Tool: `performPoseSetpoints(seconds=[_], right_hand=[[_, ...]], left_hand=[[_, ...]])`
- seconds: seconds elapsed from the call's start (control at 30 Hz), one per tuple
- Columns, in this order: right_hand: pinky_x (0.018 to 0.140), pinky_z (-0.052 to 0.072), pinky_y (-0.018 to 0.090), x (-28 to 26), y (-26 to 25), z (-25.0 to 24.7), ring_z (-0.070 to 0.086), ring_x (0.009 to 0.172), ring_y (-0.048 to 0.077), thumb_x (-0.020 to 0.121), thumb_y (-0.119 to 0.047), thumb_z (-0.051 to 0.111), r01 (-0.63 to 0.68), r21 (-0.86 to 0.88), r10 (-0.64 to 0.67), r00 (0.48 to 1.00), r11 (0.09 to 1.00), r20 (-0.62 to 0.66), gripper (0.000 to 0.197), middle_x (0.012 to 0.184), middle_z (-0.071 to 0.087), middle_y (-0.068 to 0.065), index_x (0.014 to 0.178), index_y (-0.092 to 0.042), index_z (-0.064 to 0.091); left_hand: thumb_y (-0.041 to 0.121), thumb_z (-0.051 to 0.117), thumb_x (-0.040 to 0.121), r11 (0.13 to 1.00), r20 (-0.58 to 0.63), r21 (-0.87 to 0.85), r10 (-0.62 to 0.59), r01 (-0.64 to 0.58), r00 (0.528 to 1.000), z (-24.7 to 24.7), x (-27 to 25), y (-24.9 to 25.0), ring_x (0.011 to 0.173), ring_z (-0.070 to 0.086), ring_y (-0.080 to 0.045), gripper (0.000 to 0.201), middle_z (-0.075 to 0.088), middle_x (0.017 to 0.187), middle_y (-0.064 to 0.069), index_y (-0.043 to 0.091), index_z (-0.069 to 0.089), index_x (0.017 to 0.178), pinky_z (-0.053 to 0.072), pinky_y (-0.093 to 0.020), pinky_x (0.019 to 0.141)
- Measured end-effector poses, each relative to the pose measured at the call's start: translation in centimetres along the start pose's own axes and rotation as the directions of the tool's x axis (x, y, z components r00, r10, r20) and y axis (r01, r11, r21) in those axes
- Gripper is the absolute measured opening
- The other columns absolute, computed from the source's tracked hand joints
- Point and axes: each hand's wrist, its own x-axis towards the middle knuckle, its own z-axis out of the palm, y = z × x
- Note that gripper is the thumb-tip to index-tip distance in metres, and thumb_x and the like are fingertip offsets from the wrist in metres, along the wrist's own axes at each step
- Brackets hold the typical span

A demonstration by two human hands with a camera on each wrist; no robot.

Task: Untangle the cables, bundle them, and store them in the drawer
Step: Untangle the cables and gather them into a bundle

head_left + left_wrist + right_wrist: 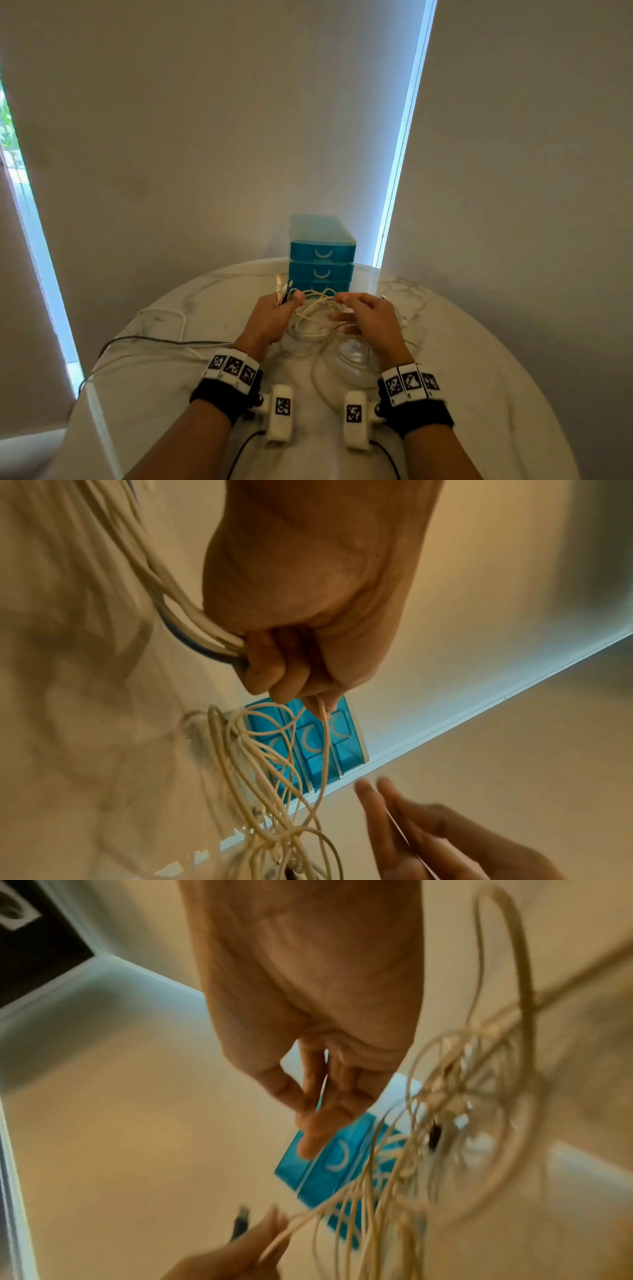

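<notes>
Cables (317,317) tangled, blurred, ends hidden in left hand (270,317)

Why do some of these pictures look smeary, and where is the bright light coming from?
Head view: sharp, with bright daylight strips beside the blinds. Right wrist view: heavy motion blur on the cables and right hand. Left wrist view: left hand fairly clear, table side smeared.
</notes>
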Motion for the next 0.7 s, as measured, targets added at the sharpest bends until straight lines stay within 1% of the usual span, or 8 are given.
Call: performPoseSetpoints(seconds=[0.07,0.13,0.23,0.3,0.4,0.47,0.53,0.7], right_hand=[[0.072,0.064,0.042,1.9,-0.8,-1.8,0.080,0.082,0.029,0.100,-0.018,0.067,0.011,-0.032,-0.018,0.981,0.999,-0.195,0.016,0.090,0.083,0.009,0.099,-0.011,0.082],[0.083,0.065,0.043,4.6,-0.8,-3.4,0.078,0.088,0.030,0.098,-0.019,0.067,-0.008,-0.258,-0.063,0.962,0.966,-0.267,0.018,0.095,0.082,0.011,0.096,-0.011,0.082],[0.095,0.059,0.032,8.4,0.8,-4.5,0.074,0.104,0.029,0.098,-0.011,0.066,-0.132,-0.655,0.015,0.984,0.744,-0.180,0.021,0.111,0.080,0.009,0.107,-0.003,0.082],[0.091,0.065,0.040,10.1,2.3,-5.1,0.075,0.097,0.030,0.094,-0.012,0.067,-0.191,-0.781,0.084,0.981,0.595,-0.176,0.018,0.110,0.080,0.016,0.103,-0.003,0.081],[0.079,0.064,0.033,11.0,3.4,-5.1,0.074,0.088,0.026,0.089,-0.028,0.079,-0.195,-0.862,0.089,0.981,0.468,-0.174,0.020,0.098,0.077,0.010,0.098,-0.010,0.077],[0.078,0.064,0.033,10.8,3.3,-4.8,0.074,0.087,0.025,0.086,-0.034,0.082,-0.179,-0.897,0.088,0.984,0.405,-0.156,0.027,0.096,0.077,0.008,0.100,-0.011,0.078],[0.078,0.064,0.035,10.7,3.0,-4.8,0.073,0.088,0.025,0.085,-0.034,0.081,-0.195,-0.902,0.107,0.980,0.385,-0.166,0.034,0.102,0.076,0.008,0.106,-0.009,0.074],[0.083,0.048,0.032,10.3,1.6,-5.5,0.059,0.106,0.026,0.090,-0.041,0.082,-0.258,-0.880,0.239,0.956,0.399,-0.172,0.057,0.123,0.063,0.009,0.133,-0.011,0.058]], left_hand=[[0.042,0.063,0.106,1.000,0.010,-0.004,-0.024,0.024,1.000,-0.4,0.2,-0.5,0.033,0.036,-0.002,0.035,0.046,0.038,0.011,0.012,0.077,0.094,0.028,-0.019,0.038],[0.040,0.064,0.106,1.000,0.002,-0.010,-0.008,0.008,1.000,-0.7,0.2,-0.5,0.032,0.035,-0.001,0.036,0.045,0.037,0.010,0.008,0.077,0.096,0.029,-0.020,0.037],[0.038,0.064,0.106,1.000,0.010,0.004,-0.013,0.013,1.000,-0.7,0.2,-0.5,0.032,0.037,-0.001,0.032,0.048,0.037,0.012,0.011,0.077,0.094,0.030,-0.022,0.041],[0.038,0.064,0.106,1.000,0.017,0.000,-0.026,0.026,1.000,-0.7,0.3,-0.5,0.033,0.037,-0.001,0.031,0.048,0.037,0.011,0.013,0.077,0.093,0.029,-0.024,0.042],[0.039,0.064,0.106,1.000,0.018,-0.011,-0.024,0.024,1.000,-0.7,0.4,-0.5,0.032,0.038,0.000,0.031,0.048,0.037,0.012,0.014,0.077,0.092,0.030,-0.023,0.042],[0.038,0.064,0.106,1.000,0.022,-0.018,-0.021,0.022,1.000,-0.7,0.3,-0.5,0.032,0.039,0.000,0.032,0.049,0.038,0.013,0.013,0.076,0.092,0.030,-0.020,0.041],[0.038,0.065,0.106,0.999,0.023,-0.029,-0.025,0.026,0.999,-0.7,0.2,-0.4,0.032,0.038,0.000,0.032,0.048,0.039,0.013,0.011,0.076,0.093,0.029,-0.018,0.038],[0.036,0.065,0.106,0.999,0.027,-0.041,-0.030,0.032,0.999,-0.8,-0.4,0.0,0.032,0.038,0.001,0.030,0.047,0.037,0.015,0.010,0.076,0.098,0.029,-0.015,0.038]])
